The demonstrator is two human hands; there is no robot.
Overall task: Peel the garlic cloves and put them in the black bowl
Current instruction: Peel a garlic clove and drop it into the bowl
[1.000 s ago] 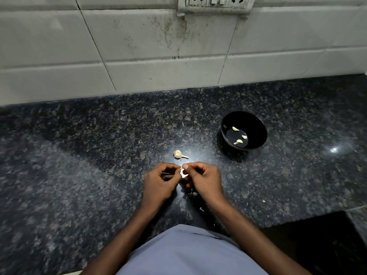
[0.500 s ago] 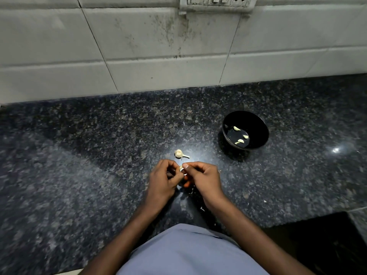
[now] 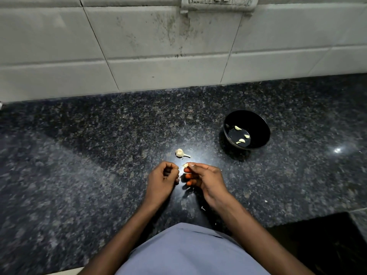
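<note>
Just above the dark speckled granite table (image 3: 79, 175), the small pale garlic clove (image 3: 185, 165) sits pinched in the right hand (image 3: 206, 178) grip. Left hand (image 3: 161, 180) curled, prob empty, can't tell. Clove's tiny, could slip before reaching the round black bowl (image 3: 256, 124). Vs 0.5 s ago, hands pulled apart.

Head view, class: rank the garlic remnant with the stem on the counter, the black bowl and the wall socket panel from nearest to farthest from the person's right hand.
1. The pale garlic remnant with its thin stem, on the dark speckled counter just beyond the right hand, slightly left.
2. The round black bowl, farther back and to the right.
3. The white socket panel, high on the tiled wall.
</note>
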